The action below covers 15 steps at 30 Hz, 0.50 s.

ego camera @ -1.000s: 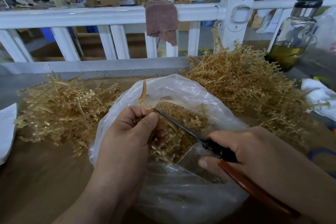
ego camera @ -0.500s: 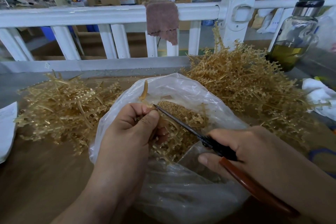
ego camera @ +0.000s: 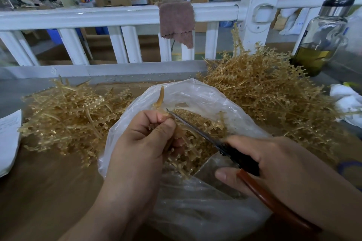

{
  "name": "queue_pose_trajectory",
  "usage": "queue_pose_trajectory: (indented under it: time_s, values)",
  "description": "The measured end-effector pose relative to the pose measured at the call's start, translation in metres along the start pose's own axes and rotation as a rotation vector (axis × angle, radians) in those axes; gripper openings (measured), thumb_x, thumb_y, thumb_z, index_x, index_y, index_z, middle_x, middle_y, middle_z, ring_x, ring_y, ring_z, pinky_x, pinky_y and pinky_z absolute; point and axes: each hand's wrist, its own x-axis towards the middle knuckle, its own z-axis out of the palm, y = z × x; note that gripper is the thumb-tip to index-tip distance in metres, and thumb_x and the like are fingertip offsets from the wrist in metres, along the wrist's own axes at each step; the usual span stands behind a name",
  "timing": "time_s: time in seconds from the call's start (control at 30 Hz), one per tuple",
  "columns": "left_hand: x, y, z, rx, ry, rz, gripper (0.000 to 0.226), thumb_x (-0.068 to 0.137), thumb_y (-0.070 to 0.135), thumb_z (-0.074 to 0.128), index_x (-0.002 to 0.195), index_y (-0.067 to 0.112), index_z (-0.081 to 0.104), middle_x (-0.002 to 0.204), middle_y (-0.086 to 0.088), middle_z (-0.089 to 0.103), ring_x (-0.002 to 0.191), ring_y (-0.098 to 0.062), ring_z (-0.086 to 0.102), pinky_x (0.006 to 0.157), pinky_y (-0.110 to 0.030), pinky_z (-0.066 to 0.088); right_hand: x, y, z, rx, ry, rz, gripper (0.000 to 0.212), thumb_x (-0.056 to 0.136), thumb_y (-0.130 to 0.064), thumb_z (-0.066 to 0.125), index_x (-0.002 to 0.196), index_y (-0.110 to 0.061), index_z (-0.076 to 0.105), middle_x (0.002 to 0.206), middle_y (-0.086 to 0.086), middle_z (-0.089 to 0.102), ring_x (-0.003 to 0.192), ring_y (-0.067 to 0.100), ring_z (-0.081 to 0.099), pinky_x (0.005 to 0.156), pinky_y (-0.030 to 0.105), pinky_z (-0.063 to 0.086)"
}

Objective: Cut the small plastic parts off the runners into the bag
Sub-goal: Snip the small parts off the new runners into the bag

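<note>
Left hand (ego camera: 141,143) grip pinches the tan plastic runner (ego camera: 161,97), mostly hidden by fingers, over the clear plastic bag (ego camera: 207,98). Right hand (ego camera: 278,164) grip holds red-handled steel scissors (ego camera: 242,162); tip position unchanged.

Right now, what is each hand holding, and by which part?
The left hand pinches a plastic runner at the base of its stem, over the bag. The right hand grips the scissors by their handles.

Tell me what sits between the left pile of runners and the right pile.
In the head view, the clear plastic bag of cut parts lies between them, with the left hand holding a runner above it.
</note>
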Motion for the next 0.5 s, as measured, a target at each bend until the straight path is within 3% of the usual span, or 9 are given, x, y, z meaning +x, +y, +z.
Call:
queue_pose_trajectory:
  time_s: [0.13, 0.4, 0.5]
  values:
    - [-0.0013, 0.001, 0.001, 0.003, -0.01, 0.013, 0.017, 0.097, 0.009, 0.059, 0.081, 0.014, 0.065, 0.071, -0.012, 0.063, 0.065, -0.021, 0.059, 0.06, -0.031, 0.053, 0.0, -0.0015, -0.0012, -0.023, -0.002, 0.001, 0.054, 0.074, -0.08, 0.035, 0.092, -0.033, 0.057, 0.086, -0.025, 0.059, 0.073, 0.0, 0.058, 0.064, 0.019, 0.045]
    - [-0.0017, -0.0008, 0.0023, -0.024, -0.021, 0.037, 0.017, 0.096, 0.006, 0.058, 0.082, 0.012, 0.064, 0.069, -0.01, 0.061, 0.063, -0.018, 0.058, 0.056, -0.022, 0.052, -0.0009, 0.0002, 0.0024, -0.065, 0.041, 0.009, 0.056, 0.072, -0.082, 0.028, 0.089, -0.035, 0.054, 0.084, -0.03, 0.056, 0.072, -0.004, 0.057, 0.061, 0.016, 0.043]
    - [-0.0011, -0.0023, 0.0022, -0.021, -0.023, 0.051, 0.017, 0.095, 0.006, 0.059, 0.081, 0.013, 0.065, 0.068, -0.011, 0.061, 0.062, -0.018, 0.058, 0.056, -0.023, 0.051, -0.0013, 0.0006, 0.0028, -0.083, 0.051, 0.01, 0.055, 0.072, -0.08, 0.029, 0.088, -0.035, 0.057, 0.069, -0.024, 0.056, 0.069, -0.003, 0.056, 0.055, 0.017, 0.041]
